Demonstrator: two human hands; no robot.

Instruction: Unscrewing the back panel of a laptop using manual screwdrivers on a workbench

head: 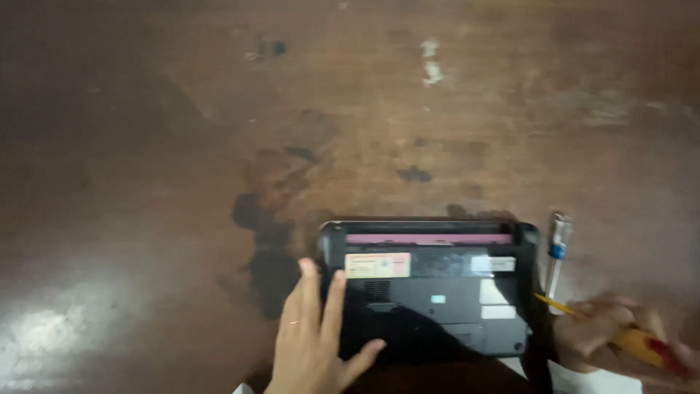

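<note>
The left hand (310,343) lies flat, fingers spread, on the left edge of the upturned black laptop (430,288), which sits between both hands on the brown table (146,182). Just right of the laptop, the right hand (605,332) grips a yellow-handled screwdriver (620,337), near a pen (557,255).

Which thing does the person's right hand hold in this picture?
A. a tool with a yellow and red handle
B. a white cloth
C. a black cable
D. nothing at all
A: the right hand grips a tool with a yellow and red handle beside the upturned black laptop, while the left hand rests flat on the laptop's edge.
</note>
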